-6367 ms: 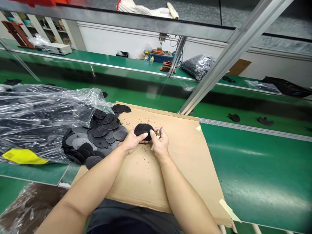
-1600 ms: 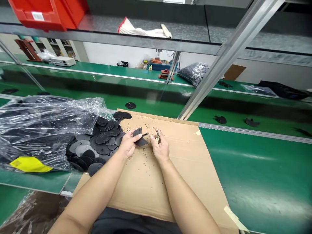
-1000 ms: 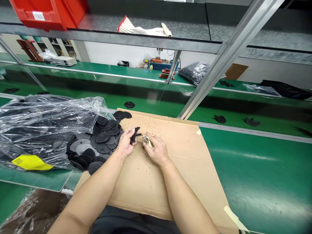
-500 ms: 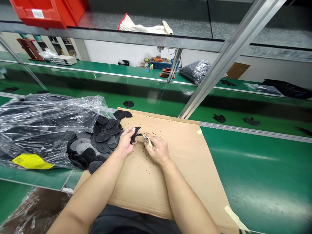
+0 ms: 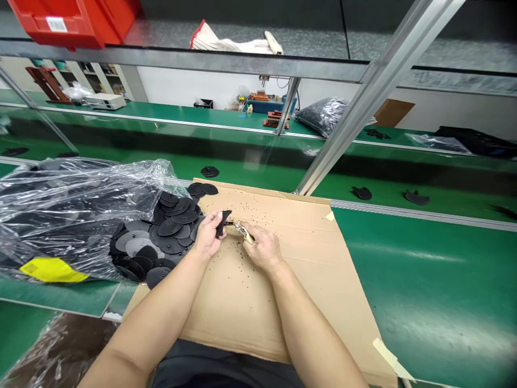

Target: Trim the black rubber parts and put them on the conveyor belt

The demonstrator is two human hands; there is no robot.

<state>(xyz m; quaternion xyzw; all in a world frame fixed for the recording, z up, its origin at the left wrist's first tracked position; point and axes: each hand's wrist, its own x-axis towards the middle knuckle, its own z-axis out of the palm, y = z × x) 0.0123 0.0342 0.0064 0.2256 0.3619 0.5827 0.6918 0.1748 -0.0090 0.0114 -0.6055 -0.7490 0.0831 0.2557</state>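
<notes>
Over the cardboard sheet (image 5: pixel 319 280), my left hand (image 5: pixel 210 235) is closed on a black rubber-like disc (image 5: pixel 223 222), seen bent in the fingers. My right hand (image 5: pixel 263 245) grips small cutting pliers (image 5: pixel 244 233) with pale handles. Their metal jaws point left and meet, or nearly meet, the disc's edge; the exact contact is too small to tell. Tiny black bits lie scattered on the cardboard below and around both hands. Left of my left hand is a pile of black discs (image 5: pixel 172 226), some with raised lettering.
A clear plastic bag (image 5: pixel 81 188) of black parts lies at the left, with a yellow label (image 5: pixel 52 269). A metal post (image 5: pixel 363 102) slants up behind the cardboard. Overhead, a shelf holds a red bin (image 5: pixel 76 21) and a white glove (image 5: pixel 230 44). Loose black pieces (image 5: pixel 362 193) lie on the green bench.
The pliers and my right hand have shifted very slightly, with the pliers' handles now closer together. My left hand keeps its hold on the disc. The whole view has moved a little.
</notes>
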